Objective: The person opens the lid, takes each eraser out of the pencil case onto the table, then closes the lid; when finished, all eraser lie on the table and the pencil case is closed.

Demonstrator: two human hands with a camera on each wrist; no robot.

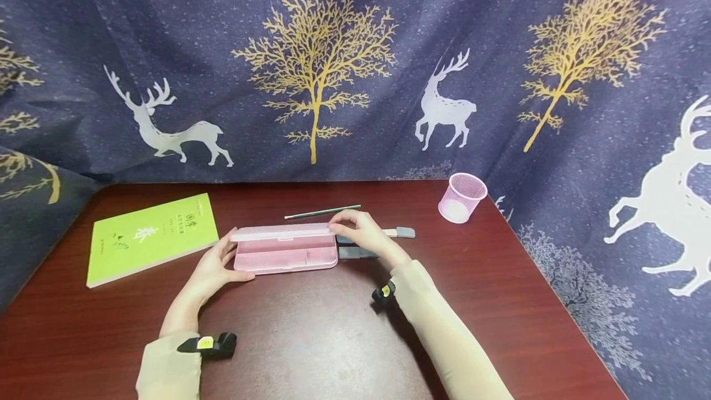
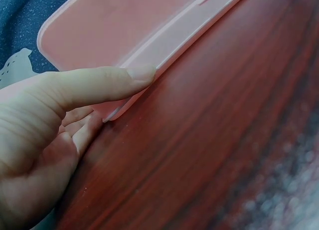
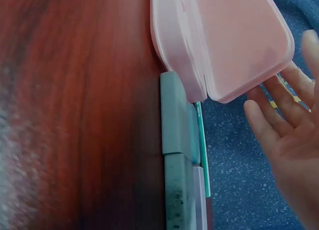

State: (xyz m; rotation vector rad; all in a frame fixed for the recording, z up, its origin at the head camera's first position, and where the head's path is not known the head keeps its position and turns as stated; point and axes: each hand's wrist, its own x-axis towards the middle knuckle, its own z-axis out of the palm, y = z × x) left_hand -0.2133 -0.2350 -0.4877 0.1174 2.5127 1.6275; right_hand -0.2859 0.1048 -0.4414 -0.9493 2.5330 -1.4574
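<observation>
A pink pencil case (image 1: pixel 286 258) lies on the table with its lid (image 1: pixel 283 232) raised along the back; its inside looks bare. My left hand (image 1: pixel 213 270) grips the left end. In the left wrist view the thumb (image 2: pixel 114 83) lies over the front edge, the other fingers behind the end. My right hand (image 1: pixel 361 230) is at the lid's right corner. Its fingers (image 3: pixel 286 103) reach out to the lid's edge in the right wrist view. Beneath that hand, two grey-green highlighter-like pens (image 3: pixel 174 115) lie right beside the case's right end.
Behind the case lies a dark green pencil (image 1: pixel 322 212). A lime-green book (image 1: pixel 155 236) lies to the left. Toward the back right edge of the dark red table (image 1: pixel 483 301) stands a pink mesh pen cup (image 1: pixel 463 197). A printed blue cloth (image 1: pixel 355 110) hangs behind.
</observation>
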